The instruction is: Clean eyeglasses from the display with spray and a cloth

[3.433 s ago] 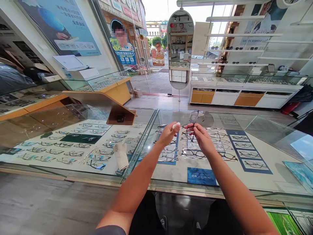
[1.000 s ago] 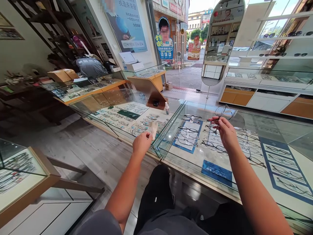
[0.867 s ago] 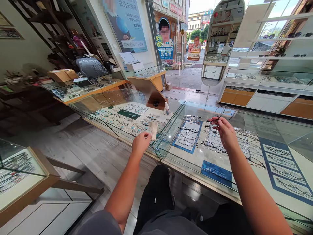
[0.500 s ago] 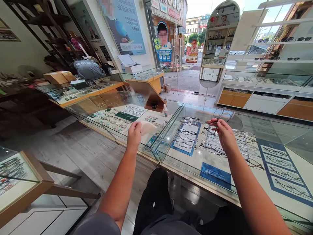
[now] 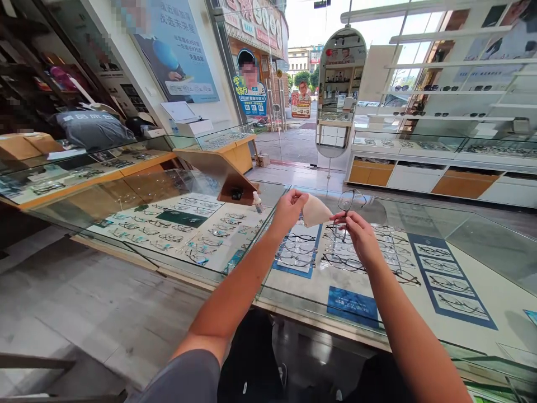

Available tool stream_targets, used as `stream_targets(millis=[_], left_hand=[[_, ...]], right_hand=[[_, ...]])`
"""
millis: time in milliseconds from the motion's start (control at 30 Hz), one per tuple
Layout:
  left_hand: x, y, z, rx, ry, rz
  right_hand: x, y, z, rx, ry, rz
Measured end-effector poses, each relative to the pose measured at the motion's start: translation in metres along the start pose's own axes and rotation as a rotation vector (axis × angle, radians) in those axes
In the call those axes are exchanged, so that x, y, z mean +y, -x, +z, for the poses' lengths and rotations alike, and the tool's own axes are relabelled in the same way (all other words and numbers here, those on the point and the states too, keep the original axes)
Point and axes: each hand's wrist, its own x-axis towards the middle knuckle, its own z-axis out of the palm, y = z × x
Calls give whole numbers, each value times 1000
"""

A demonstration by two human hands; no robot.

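My left hand (image 5: 289,212) pinches a pale cloth (image 5: 315,211) by its edge, above the glass showcase (image 5: 268,296). The cloth hangs in a loose fan, its far corner close to the fingers of my right hand; whether they touch I cannot tell. With closed fingers my right hand (image 5: 356,230) holds a pair of thin dark-framed eyeglasses (image 5: 347,201), one lens raised above the fingertips. Under the glass lie several rows of eyeglass frames (image 5: 342,261) and a blue card (image 5: 352,306).
A small spray bottle (image 5: 257,202) stands on the left glass counter, near a brown tilted board (image 5: 235,182). An oval mirror (image 5: 340,95) stands farther back. A person in grey (image 5: 90,127) bends over a counter at the left. Sunglasses shelves (image 5: 440,89) line the right.
My left hand has moved right with the cloth, bringing it close to the eyeglasses in my right hand. The view has turned right.
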Motion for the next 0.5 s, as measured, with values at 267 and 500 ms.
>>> stream_targets(millis=[267, 500], left_hand=[[-36, -12, 36, -116, 88, -1], [-48, -5, 34, -160, 119, 42]], right_hand=[[6, -8, 0, -35, 47, 10], [5, -8, 6, -36, 85, 67]])
